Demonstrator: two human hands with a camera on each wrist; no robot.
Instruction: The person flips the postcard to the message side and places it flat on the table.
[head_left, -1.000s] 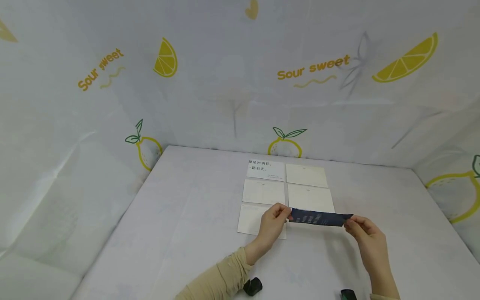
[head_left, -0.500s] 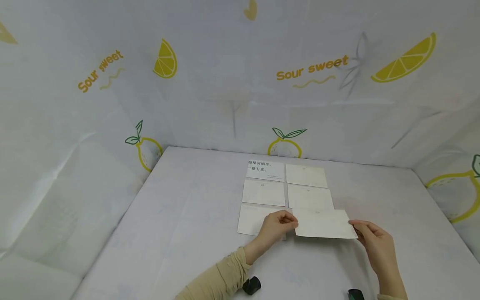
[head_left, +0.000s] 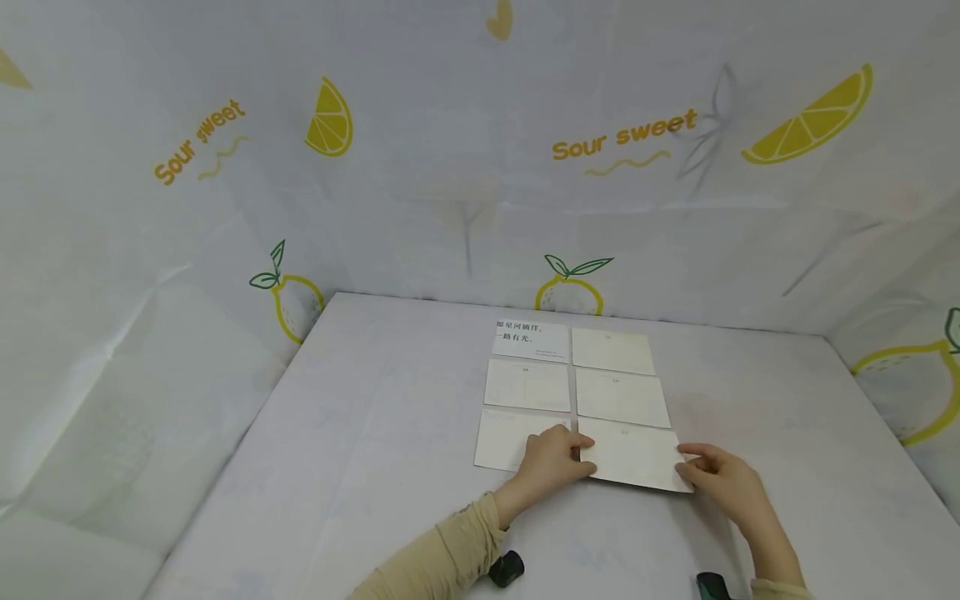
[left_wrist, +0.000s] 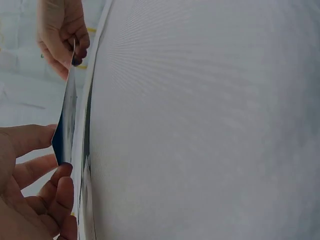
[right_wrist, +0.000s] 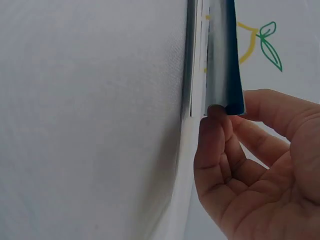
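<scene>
A postcard (head_left: 633, 454), cream on its upper face and dark blue underneath, is held between both hands low over the table. My left hand (head_left: 551, 460) grips its left end with thumb and fingers, overlapping the bottom-left card (head_left: 498, 437). At the right end, my right hand (head_left: 723, 479) pinches the edge; the right wrist view shows thumb and fingertips at the corner of the postcard (right_wrist: 235, 75). In the left wrist view the postcard (left_wrist: 67, 115) appears nearly edge-on, slightly raised off the surface, its far end in the other hand.
Several cards lie in two columns: one with printed characters (head_left: 531, 342), others pale, such as the middle-left card (head_left: 527, 385), upper-right card (head_left: 612, 351) and middle-right card (head_left: 622, 398). The white table (head_left: 375, 433) meets a lemon-printed backdrop (head_left: 420, 208). Dark objects sit near both forearms.
The postcard was tilted with its dark blue printed side showing; it has turned cream side up and come down below the middle-right card. Both hands have moved with it.
</scene>
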